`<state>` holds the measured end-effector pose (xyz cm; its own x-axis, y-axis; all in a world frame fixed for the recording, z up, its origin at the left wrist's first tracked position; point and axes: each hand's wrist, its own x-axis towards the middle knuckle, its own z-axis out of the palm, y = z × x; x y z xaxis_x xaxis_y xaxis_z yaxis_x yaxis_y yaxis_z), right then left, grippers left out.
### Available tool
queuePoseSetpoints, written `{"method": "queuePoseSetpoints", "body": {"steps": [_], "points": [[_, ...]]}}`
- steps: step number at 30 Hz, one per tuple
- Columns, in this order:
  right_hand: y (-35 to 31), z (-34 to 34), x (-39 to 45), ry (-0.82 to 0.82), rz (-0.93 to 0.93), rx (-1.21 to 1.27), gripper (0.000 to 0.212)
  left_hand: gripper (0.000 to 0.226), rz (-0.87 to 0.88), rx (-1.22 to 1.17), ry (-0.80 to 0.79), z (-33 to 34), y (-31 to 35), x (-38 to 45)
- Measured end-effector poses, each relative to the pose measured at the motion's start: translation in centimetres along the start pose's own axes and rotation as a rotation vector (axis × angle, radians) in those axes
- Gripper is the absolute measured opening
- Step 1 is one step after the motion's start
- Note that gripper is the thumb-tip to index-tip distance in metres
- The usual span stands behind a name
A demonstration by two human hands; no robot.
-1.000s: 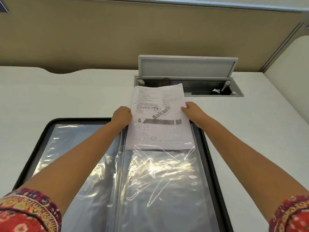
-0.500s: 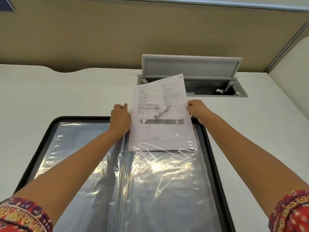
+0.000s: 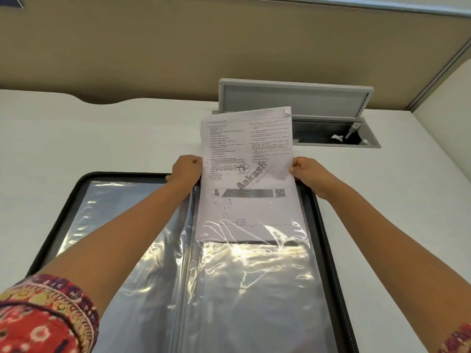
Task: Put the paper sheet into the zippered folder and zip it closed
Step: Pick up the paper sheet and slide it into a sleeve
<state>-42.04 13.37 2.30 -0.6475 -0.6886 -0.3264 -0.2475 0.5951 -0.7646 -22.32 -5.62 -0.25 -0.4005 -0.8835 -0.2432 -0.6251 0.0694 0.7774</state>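
The black zippered folder [image 3: 328,250] lies open on the white desk, its clear plastic sleeves [image 3: 254,289] facing up. A printed paper sheet [image 3: 247,159] stands tilted upright at the folder's far edge, with its lower end tucked inside the right-hand sleeve. My left hand [image 3: 185,170] grips the sheet's left edge. On the opposite side, my right hand [image 3: 307,174] pinches the right edge. Most of the sheet sticks out above the sleeve's mouth.
Behind the sheet, a grey cable hatch [image 3: 295,100] in the desk [image 3: 102,138] stands with its lid up, showing a recess [image 3: 334,135] with small items. A beige partition [image 3: 204,47] rises along the far edge of the desk.
The sheet's top has lifted off the desk and now stands more upright. Both hands have shifted slightly up its edges, still holding it.
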Motion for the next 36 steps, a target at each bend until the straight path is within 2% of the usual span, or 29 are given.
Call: {"method": "queuePoseSetpoints", "body": {"steps": [2,5,10,15,18,24,28,32,36], "points": [[0.2,0.1,0.0,0.003,-0.004,-0.046,0.022,0.016,-0.016,-0.054,0.027,0.3,0.0,0.0],[0.4,0.4,0.3,0.003,0.001,-0.055,0.024,0.017,-0.037,-0.001,0.081,0.5,-0.3,-0.2],[-1.2,0.0,2.1,0.073,0.159,0.130,0.029,0.018,-0.033,0.074,0.111,0.7,-0.1,-0.6],[-2.0,-0.1,3.8,0.068,0.251,0.198,0.027,0.014,-0.017,0.186,0.082,0.6,-0.6,-0.5],[-2.1,0.1,4.0,0.012,0.234,0.247,0.012,0.019,0.031,0.290,0.079,0.2,-0.8,-0.8],[-1.9,-0.2,3.9,-0.055,0.200,0.271,0.015,0.043,0.260,0.418,0.157,-1.0,-3.4,-3.7],[-1.3,-0.1,3.5,-0.128,0.172,0.304,0.022,0.047,0.278,0.545,0.100,-1.2,-5.8,-5.3],[-0.6,-0.1,3.1,-0.102,0.124,0.262,0.022,0.046,0.309,0.584,0.138,-0.9,-6.8,-5.9],[0.1,-0.6,3.1,-0.184,0.135,0.250,0.022,0.046,0.306,0.616,0.175,-0.3,-7.0,-6.2]]}}
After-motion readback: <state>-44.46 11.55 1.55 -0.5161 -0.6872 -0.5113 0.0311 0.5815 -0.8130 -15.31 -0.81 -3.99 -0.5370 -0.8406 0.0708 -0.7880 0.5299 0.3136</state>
